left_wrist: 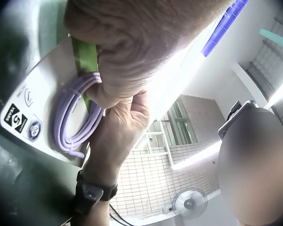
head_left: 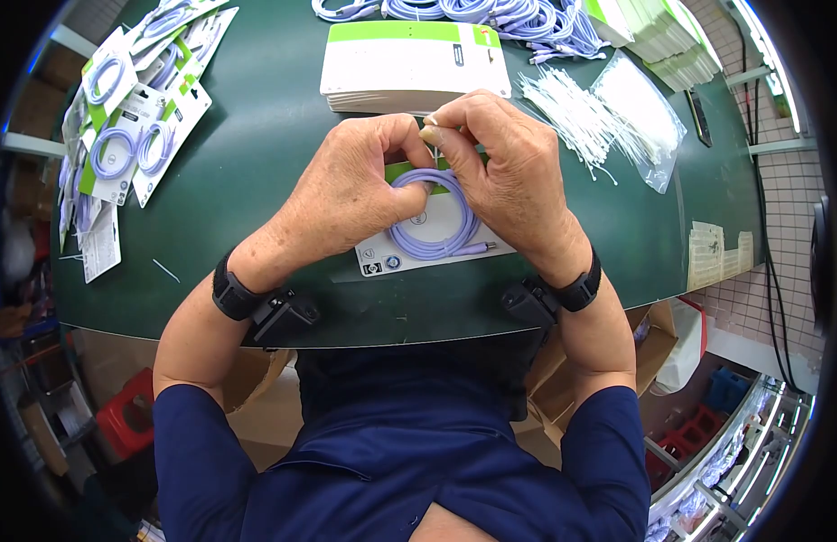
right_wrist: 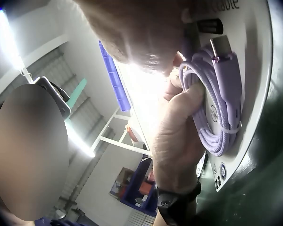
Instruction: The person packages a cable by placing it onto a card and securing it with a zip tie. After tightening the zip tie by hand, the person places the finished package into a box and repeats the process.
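Note:
A lilac braided USB cable [head_left: 463, 212], wound in a coil, lies on a white and green packaging card [head_left: 369, 251]. My left hand [head_left: 350, 176] grips the coil, its thumb inside the ring and its index finger bent at the top. My right hand [head_left: 509, 154] pinches thumb and index finger together just above the coil, with a thin white tie partly hidden between the fingertips. The right wrist view shows the cable's metal plug [right_wrist: 220, 47] and a narrow tie [right_wrist: 232, 129] round the coil. In the left wrist view the card [left_wrist: 40, 94] sits under the cable.
Beyond the hands lies a stack of blank cards [head_left: 391, 68], with loose lilac cables [head_left: 472, 11] behind it. White zip ties [head_left: 572, 117] and their plastic bag [head_left: 649, 122] are at the right. Finished carded cables [head_left: 120, 149] pile up at the left on the green table [head_left: 247, 108].

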Motion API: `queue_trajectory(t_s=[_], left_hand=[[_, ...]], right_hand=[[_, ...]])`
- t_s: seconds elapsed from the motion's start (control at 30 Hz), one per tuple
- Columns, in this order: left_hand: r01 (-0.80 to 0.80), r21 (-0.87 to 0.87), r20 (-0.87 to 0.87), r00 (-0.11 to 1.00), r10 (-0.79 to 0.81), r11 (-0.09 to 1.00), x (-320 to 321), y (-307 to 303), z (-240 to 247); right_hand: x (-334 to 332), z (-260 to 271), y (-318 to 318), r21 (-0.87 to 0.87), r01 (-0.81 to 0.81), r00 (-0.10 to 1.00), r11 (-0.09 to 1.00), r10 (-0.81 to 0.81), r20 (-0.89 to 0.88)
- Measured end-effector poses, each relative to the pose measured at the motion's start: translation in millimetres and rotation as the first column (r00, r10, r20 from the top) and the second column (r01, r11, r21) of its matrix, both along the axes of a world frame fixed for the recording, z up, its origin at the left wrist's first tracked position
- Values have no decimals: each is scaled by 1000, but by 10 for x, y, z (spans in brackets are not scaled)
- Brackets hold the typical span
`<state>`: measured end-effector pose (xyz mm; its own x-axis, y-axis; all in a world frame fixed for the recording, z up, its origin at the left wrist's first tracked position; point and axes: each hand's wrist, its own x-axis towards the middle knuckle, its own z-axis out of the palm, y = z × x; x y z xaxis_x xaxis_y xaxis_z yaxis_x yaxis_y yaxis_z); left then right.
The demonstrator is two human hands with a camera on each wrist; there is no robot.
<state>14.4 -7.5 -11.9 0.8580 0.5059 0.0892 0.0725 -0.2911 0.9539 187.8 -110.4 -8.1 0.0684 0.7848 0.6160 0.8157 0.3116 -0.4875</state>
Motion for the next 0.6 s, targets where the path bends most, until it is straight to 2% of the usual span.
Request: queue_trajectory(t_s=[0.1,0.4,0.5,0.53,0.6], left_hand=[[-1,-4,8,1000,1,1000,-6,30,-10],[12,-28,4,1000,-12,1000,-37,83,14],[3,-61,4,1000,-2,998,-45,82,28],[-2,-87,15,1000,3,996,-41,73,32],[-8,-116,27,1000,11,993,-42,73,23]], right_hand=[[13,3,2,32,-64,987,997,68,-143],[71,218,-111,-36,-163,984,986,159,-85],[109,315,-191,-276,-263,953,925,203,-225],[132,306,-195,-278,-266,952,923,206,-224],[174,261,-208,-271,-370,902,889,274,-335]])
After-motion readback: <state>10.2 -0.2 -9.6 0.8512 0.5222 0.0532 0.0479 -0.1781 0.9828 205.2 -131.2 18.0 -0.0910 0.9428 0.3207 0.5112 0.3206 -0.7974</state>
